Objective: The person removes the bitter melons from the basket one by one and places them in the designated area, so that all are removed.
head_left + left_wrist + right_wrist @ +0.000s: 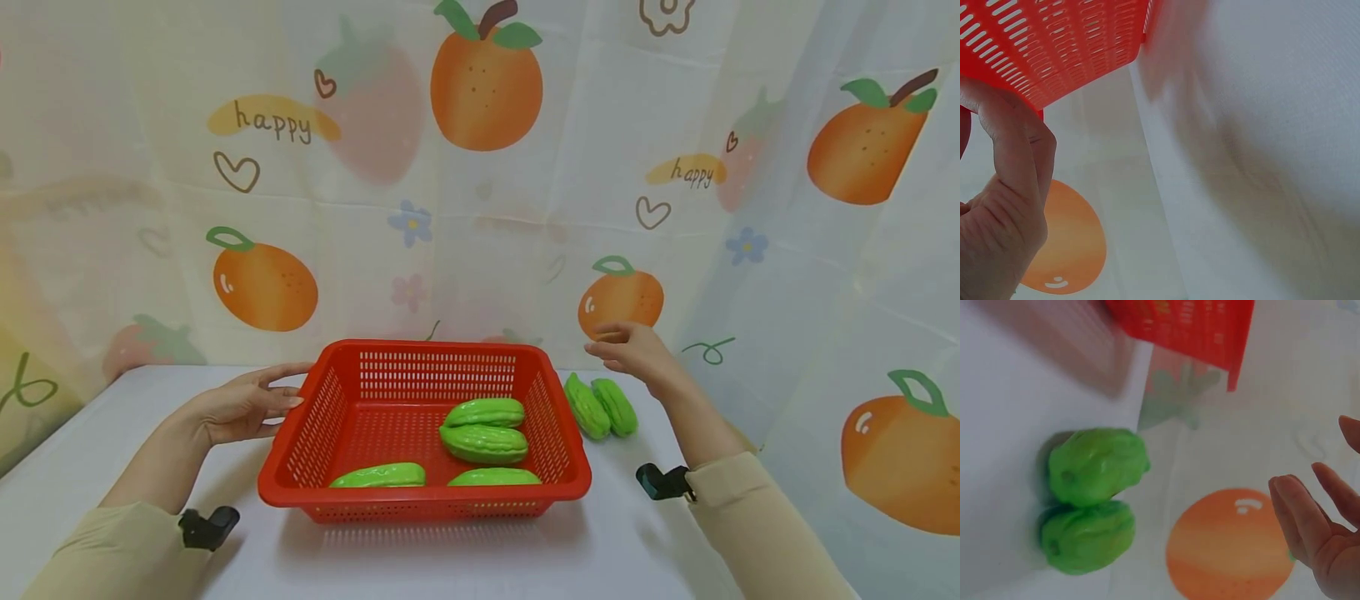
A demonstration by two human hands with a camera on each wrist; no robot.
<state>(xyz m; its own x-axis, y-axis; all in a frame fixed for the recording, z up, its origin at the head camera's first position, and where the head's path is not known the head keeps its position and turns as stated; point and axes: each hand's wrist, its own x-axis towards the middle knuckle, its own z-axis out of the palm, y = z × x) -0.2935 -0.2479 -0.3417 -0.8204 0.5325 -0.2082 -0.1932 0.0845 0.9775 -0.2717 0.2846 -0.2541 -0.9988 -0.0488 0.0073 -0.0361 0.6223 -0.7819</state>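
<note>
A red plastic basket (345,494) with slotted walls stands on the white table, several green bitter gourds (486,445) lying in it. At its left rim my left hand (243,406) holds on with bent fingers; the left wrist view shows those fingers (1019,140) against the basket's edge (1085,50). Two more bitter gourds (602,406) lie side by side on the table, right of the basket. Above them my right hand (633,354) hovers with fingers extended, holding nothing. In the right wrist view the hand (1322,528) is apart from both gourds (1094,465).
The white tabletop (420,562) runs back to a hanging curtain (480,275) printed with oranges, strawberries and "happy". Black wrist devices sit at the left cuff (208,527) and the right cuff (664,481).
</note>
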